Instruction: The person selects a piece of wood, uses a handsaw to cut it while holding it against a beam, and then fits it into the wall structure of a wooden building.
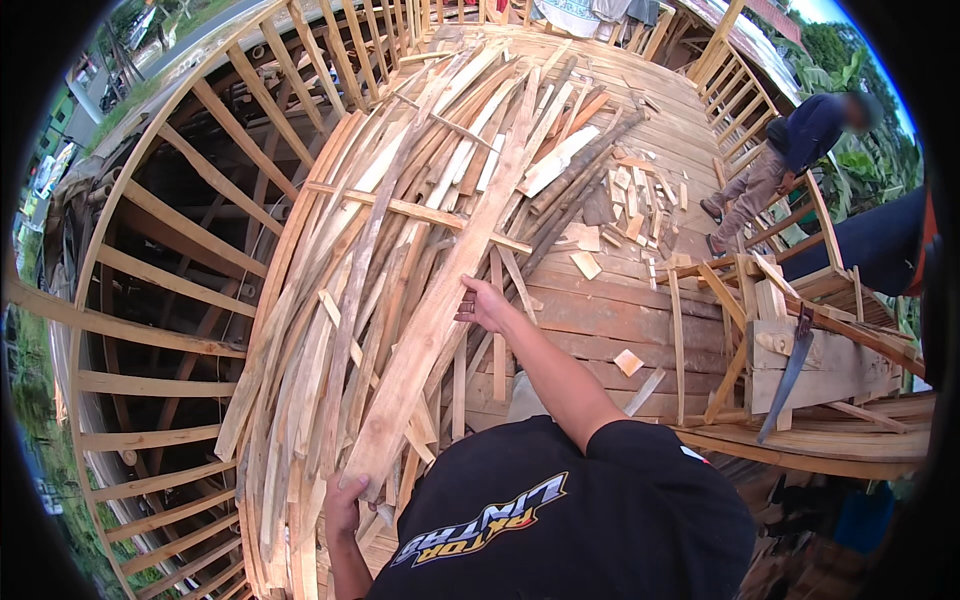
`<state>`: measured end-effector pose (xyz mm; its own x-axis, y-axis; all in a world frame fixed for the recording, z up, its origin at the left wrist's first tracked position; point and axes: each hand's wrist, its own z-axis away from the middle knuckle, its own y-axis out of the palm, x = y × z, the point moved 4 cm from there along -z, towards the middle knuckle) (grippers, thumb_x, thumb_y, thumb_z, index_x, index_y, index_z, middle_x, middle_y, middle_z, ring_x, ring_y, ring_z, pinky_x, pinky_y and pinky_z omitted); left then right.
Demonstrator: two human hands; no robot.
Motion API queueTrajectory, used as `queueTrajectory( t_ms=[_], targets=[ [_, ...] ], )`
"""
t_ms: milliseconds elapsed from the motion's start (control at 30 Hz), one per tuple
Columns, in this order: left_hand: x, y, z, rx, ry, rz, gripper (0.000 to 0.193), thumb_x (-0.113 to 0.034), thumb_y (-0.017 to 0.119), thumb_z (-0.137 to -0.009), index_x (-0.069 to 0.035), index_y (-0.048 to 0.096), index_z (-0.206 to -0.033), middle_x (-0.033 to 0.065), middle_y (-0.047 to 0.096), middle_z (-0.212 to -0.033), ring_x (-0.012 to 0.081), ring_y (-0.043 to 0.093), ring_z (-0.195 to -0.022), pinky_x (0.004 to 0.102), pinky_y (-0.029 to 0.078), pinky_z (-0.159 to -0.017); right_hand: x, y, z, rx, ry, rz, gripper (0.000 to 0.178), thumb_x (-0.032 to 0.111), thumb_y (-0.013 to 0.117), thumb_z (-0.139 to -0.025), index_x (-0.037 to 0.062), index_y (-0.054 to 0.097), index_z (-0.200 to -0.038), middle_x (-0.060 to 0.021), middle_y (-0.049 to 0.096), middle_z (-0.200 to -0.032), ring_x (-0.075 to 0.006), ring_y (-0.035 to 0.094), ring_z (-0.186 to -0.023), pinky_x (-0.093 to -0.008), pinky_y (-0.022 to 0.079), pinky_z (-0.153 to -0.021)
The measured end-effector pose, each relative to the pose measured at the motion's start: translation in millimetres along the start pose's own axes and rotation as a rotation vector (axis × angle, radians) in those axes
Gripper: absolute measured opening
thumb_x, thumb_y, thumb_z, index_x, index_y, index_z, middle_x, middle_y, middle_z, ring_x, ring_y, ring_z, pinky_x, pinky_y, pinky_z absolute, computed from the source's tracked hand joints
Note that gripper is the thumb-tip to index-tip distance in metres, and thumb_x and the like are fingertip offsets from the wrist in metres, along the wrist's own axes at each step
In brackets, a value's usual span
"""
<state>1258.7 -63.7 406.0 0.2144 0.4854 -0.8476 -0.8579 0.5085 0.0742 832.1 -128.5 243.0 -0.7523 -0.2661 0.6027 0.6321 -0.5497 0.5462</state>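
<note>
A long, wide wooden plank (425, 345) slants from near me up over a big pile of boards. At its near end my left hand (343, 508) is closed, thumb on top and the other fingers partly hidden underneath. Farther along, my right hand (487, 304) grips the plank's right edge with its fingers curled against it. Beneath the plank lie many loose boards and strips (330, 390), mostly lengthwise. One narrow crosspiece (400, 207) lies across the pile, with the plank passing over it.
A slatted wooden railing (180, 280) curves along the left. Offcuts (640, 200) litter the plank floor (610, 300) at right. A handsaw (787, 375) leans on a wooden bench-like frame (825, 365). Another person (770, 160) stands by the right railing.
</note>
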Motion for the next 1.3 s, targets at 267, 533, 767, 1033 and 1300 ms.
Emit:
queueTrajectory(
  t_ms=[267,533,767,1033,1300],
  targets=[
    [-56.9,24.7,13.4,-0.069,0.033,0.203,0.047,-0.027,0.058,-0.086,0.01,0.052,-0.114,0.0197,0.067,-0.079,0.0181,0.064,-0.054,0.0202,0.041,-0.036,15.3,20.7,13.8,0.003,-0.078,-0.141,0.058,0.047,0.031,-0.097,-0.0004,0.047,-0.127,-0.0162,0.06,-0.112,-0.0279,0.059,-0.096,-0.0448,0.049,-0.085],
    [-106.0,50.7,13.9,0.231,0.105,0.33,0.05,-0.034,0.05,-0.094,0.01,0.048,-0.119,0.0238,0.066,-0.08,0.0141,0.056,-0.046,0.0193,0.04,-0.037,-98.5,-95.0,51.8,-0.326,0.132,0.379,0.042,0.036,0.045,-0.096,-0.0004,0.055,-0.115,-0.0099,0.066,-0.091,-0.0184,0.061,-0.073,-0.0362,0.053,-0.067],
    [-130.2,57.5,17.0,0.299,0.162,0.319,0.05,-0.035,0.048,-0.095,0.008,0.048,-0.12,0.0173,0.064,-0.08,0.0144,0.057,-0.051,0.0218,0.044,-0.04,-190.8,-160.2,106.0,-0.302,0.446,1.127,0.036,0.032,0.053,-0.091,0.0002,0.063,-0.105,-0.0118,0.067,-0.095,-0.0225,0.065,-0.07,-0.0415,0.053,-0.061],
    [-105.4,34.1,4.2,0.284,0.118,0.298,0.048,-0.029,0.05,-0.093,0.009,0.047,-0.122,0.0162,0.064,-0.088,0.0178,0.059,-0.054,0.0251,0.044,-0.043,-168.7,-91.8,112.7,-0.298,0.252,0.785,0.042,0.034,0.055,-0.091,-0.0021,0.057,-0.112,-0.0106,0.064,-0.097,-0.0184,0.062,-0.072,-0.0347,0.054,-0.062],
    [17.6,-15.9,-6.2,0.231,-0.01,0.12,0.03,-0.015,0.059,-0.085,0.005,0.054,-0.107,0.0174,0.065,-0.079,0.0202,0.063,-0.06,0.0281,0.047,-0.048,-61.2,48.6,48.1,-0.145,-0.106,0.022,0.047,0.043,0.049,-0.096,0.0015,0.054,-0.116,-0.0111,0.064,-0.099,-0.0215,0.063,-0.086,-0.0413,0.054,-0.075]
  ],
)
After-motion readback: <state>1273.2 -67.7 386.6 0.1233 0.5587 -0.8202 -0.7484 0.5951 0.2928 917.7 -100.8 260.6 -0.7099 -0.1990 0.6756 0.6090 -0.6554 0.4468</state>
